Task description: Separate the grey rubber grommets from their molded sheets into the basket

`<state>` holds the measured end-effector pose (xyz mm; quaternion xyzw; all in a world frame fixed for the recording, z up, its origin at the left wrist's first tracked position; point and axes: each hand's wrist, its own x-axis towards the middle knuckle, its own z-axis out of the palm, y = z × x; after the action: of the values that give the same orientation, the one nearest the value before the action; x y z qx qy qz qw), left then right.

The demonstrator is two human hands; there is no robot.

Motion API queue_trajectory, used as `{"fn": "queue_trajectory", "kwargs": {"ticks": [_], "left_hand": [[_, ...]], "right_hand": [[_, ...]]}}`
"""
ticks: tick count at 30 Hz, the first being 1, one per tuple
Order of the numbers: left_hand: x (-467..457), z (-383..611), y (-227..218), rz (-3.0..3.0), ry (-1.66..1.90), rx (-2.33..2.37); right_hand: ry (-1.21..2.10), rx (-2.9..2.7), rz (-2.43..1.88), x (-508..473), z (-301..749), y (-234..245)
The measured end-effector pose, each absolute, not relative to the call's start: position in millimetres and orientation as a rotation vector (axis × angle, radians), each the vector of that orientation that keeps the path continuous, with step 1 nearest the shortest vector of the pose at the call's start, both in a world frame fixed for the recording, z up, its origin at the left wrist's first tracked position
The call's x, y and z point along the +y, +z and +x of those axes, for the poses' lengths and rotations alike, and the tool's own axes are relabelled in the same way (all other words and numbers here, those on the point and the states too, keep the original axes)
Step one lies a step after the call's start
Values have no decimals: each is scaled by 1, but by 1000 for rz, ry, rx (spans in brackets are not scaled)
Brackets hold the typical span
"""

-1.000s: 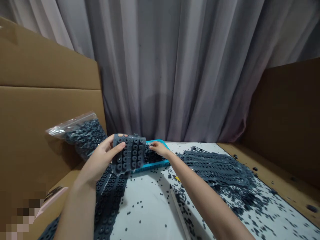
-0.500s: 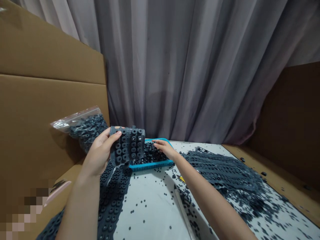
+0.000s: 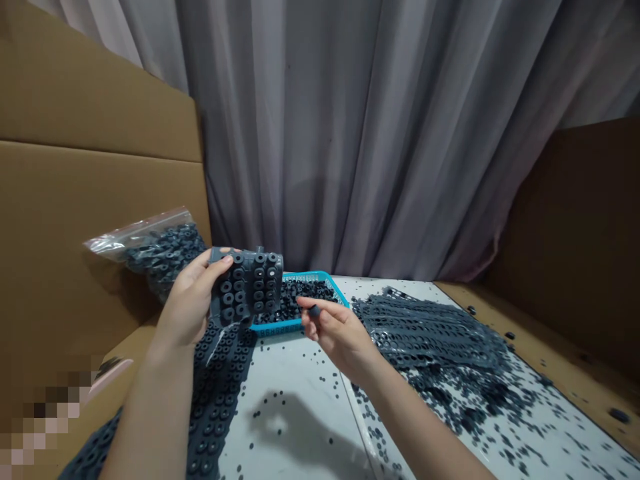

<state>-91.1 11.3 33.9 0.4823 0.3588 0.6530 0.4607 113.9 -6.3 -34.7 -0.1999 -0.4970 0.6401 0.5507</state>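
Rubber sheet (image 3: 250, 287) with rows of dark rings is held upright by the left hand (image 3: 193, 303), thumb on its front and fingers behind, above the far left part of the bench (image 3: 295, 380). The right hand (image 3: 335, 330) is just beside it and pinches one small ring (image 3: 314, 311) between thumb and forefinger, with the other fingers loosely curled.

I judge the work to be somewhere in the middle. The blue basket (image 3: 341, 294) at the far edge already holds many loose rings, the plastic bag (image 3: 155, 250) at the far left corner is filled too, and a heap of emptied strips (image 3: 430, 327) covers the right side. A stack of full sheets (image 3: 220, 380) along the left edge is not yet done.

The held sheet looks soft and dark grey, slightly bent, with most rings in place.
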Motion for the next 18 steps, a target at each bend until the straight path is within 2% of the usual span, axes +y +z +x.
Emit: {"fn": "queue_trajectory", "kwargs": {"ticks": [7, 10, 14, 18], "left_hand": [[10, -88, 34, 1260, 1530, 908], [10, -86, 32, 1337, 1517, 919], [9, -81, 32, 1406, 1507, 905], [8, -77, 31, 1379, 1418, 886]], "right_hand": [[1484, -1234, -400, -19, 118, -29], [1315, -1375, -497, 3, 120, -34], [894, -1564, -904, 66, 123, -58], [812, -1633, -1018, 117, 125, -74]]}}
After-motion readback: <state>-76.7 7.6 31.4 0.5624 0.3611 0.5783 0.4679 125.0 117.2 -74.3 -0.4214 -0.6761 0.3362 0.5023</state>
